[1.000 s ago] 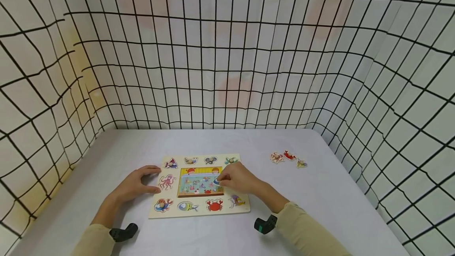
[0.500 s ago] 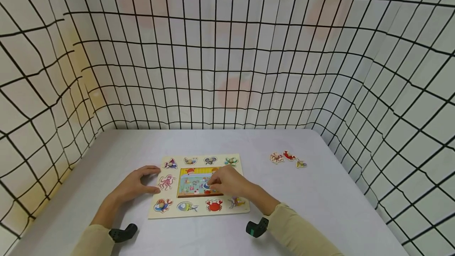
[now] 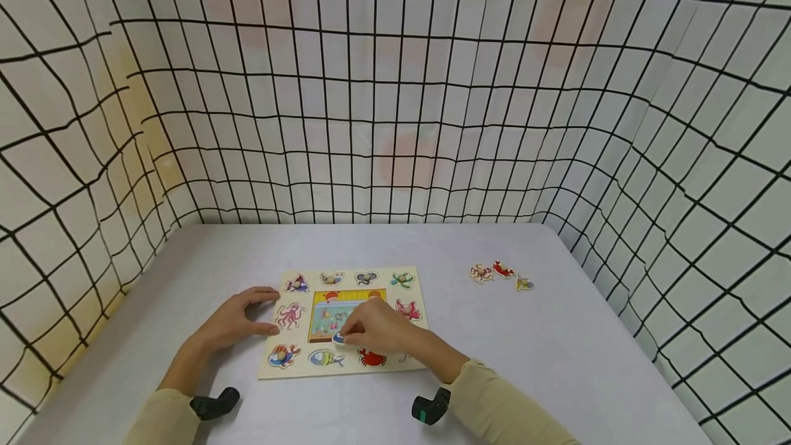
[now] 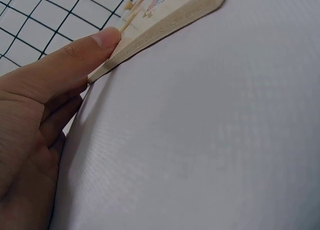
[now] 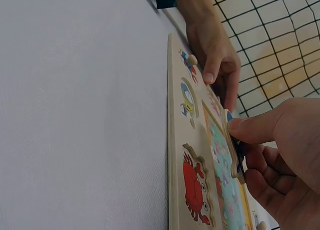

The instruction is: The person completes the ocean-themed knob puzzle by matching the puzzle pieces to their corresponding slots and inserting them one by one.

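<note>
My right hand (image 3: 380, 328) pinches a small wooden puzzle piece (image 5: 232, 150) between thumb and fingers, above the lower part of the wooden puzzle board (image 3: 314, 279). Blue and white show on the piece; most of its picture is hidden. Just left of and below it lies the fish recess (image 3: 325, 358), with the red crab recess (image 3: 373, 358) under the hand's near side. My left hand (image 3: 231, 321) touches the board's left edge with thumb and fingers, its thumb (image 4: 107, 37) on the edge in the left wrist view.
Three loose pieces lie to the board's right: an octopus (image 3: 481, 273), a red crab (image 3: 503, 269) and a fish-like one (image 3: 524, 283). Knobbed pieces such as the hermit crab (image 3: 283, 356) sit in the board. Black netting (image 3: 395, 115) surrounds the white table (image 3: 525, 362).
My right hand has moved left and nearer with the puzzle piece, from the picture's right side toward the fish recess, uncovering the board's right edge. The left hand stays at the left edge.
</note>
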Available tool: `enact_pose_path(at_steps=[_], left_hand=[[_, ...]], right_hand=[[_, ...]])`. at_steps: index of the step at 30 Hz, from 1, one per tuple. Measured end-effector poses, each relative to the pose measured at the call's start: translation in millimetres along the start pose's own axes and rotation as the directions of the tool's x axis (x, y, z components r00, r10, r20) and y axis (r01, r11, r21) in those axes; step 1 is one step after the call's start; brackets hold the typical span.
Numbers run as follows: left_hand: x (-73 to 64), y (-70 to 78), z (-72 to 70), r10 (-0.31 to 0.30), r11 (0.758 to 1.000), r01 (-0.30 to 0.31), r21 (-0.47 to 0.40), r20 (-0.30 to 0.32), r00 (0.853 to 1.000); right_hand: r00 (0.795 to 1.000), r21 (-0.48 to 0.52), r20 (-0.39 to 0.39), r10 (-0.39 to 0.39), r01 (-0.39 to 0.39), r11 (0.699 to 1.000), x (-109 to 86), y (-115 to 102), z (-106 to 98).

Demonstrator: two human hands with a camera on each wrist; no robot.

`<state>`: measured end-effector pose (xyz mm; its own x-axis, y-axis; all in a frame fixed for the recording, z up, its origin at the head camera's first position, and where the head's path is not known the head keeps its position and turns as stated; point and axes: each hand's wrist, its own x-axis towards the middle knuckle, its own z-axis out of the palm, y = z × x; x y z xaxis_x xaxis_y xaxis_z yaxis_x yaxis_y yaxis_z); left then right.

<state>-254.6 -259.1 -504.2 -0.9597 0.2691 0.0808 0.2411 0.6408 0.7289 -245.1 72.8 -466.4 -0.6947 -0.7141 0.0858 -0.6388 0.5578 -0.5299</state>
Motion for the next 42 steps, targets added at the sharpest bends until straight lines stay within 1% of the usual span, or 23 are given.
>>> enact_pose_path(at_steps=[5, 9, 12, 17, 23, 28, 32, 37, 42], left_hand=[[1.1, 1.2, -0.9, 0.002, 1.0, -0.002, 0.007, 0.002, 1.0], [1.3, 1.1, -0.8, 0.012, 1.0, -0.012, 0.007, 0.001, 1.0], [1.4, 0.4, -0.1, 0.019, 1.0, -0.019, 0.005, 0.0, 1.0], [1.8, -1.1, 0.8, 0.028, 1.0, -0.028, 0.01, -0.007, 1.0], [2.9, -1.1, 0.9, 0.023, 1.0, -0.023, 0.021, -0.013, 1.0], [2.5, 0.2, -0.2, 0.013, 1.0, -0.013, 0.026, -0.01, 1.0], [1.7, 1.2, -0.8, 0.011, 1.0, -0.011, 0.022, -0.007, 1.0], [1.2, 1.2, -0.9, 0.015, 1.0, -0.015, 0.027, -0.011, 1.0], [0.7, -0.1, -0.3, 0.016, 0.999, -0.016, 0.031, -0.016, 1.0]], right_hand=[[1.0, -0.009, -0.002, -0.017, 0.017, 1.0, 2.9, -0.9, 4.0], [0.999, 0.006, 0.002, -0.034, 0.034, 0.999, 4.5, -2.2, 6.1], [0.999, 0.022, 0.01, -0.034, 0.034, 0.999, 4.9, -4.9, 8.0], [0.999, 0.012, 0.032, -0.035, 0.035, 0.999, 6.5, -11.5, 13.4], [0.997, 0.001, 0.048, -0.059, 0.059, 0.998, 10.4, -17.4, 20.7], [0.996, -0.019, 0.059, -0.063, 0.064, 0.998, 12.0, -19.6, 26.4], [0.995, -0.04, 0.052, -0.086, 0.088, 0.995, 13.3, -20.5, 30.3], [0.993, -0.026, 0.041, -0.113, 0.114, 0.993, 14.9, -21.5, 34.1], [0.993, -0.015, 0.046, -0.107, 0.108, 0.994, 14.3, -21.6, 36.3]])
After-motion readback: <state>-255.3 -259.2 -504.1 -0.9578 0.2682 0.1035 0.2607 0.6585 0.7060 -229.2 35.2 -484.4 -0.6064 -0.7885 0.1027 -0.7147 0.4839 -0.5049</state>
